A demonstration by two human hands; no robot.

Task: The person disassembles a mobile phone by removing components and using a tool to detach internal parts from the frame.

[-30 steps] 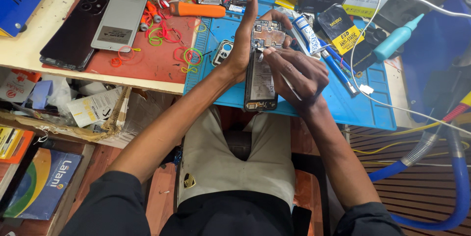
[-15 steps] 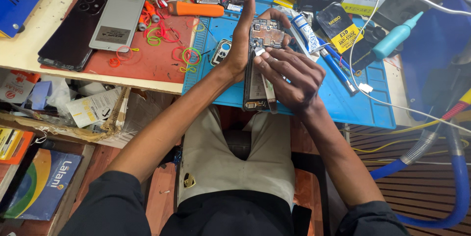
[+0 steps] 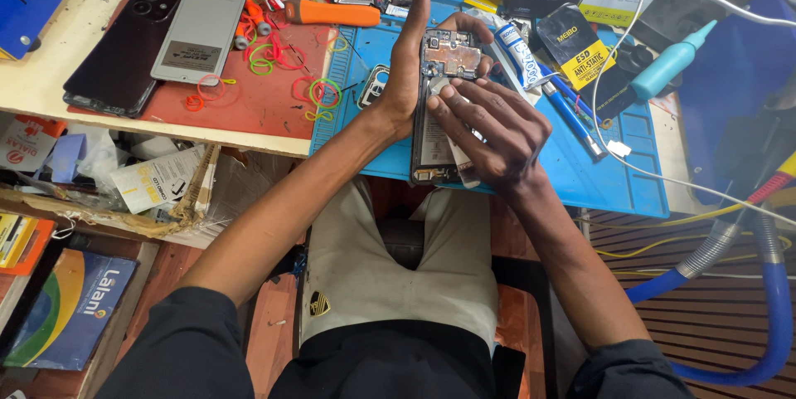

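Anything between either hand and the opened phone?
Nothing visible. The left hand rests edge-on against the opened phone along its left side, and the right hand lies directly on its lower half, above the blue mat.

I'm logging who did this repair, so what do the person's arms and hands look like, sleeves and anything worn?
Both forearms are bare. Dark, near-black sleeves cover only the upper arms. The left hand and right hand wear no gloves, and no rings, watch or wristband are visible.

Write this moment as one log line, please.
left hand: braces opened phone edge | right hand: fingers press on phone interior | surface: blue mat | nearby: glue tube, teal bottle
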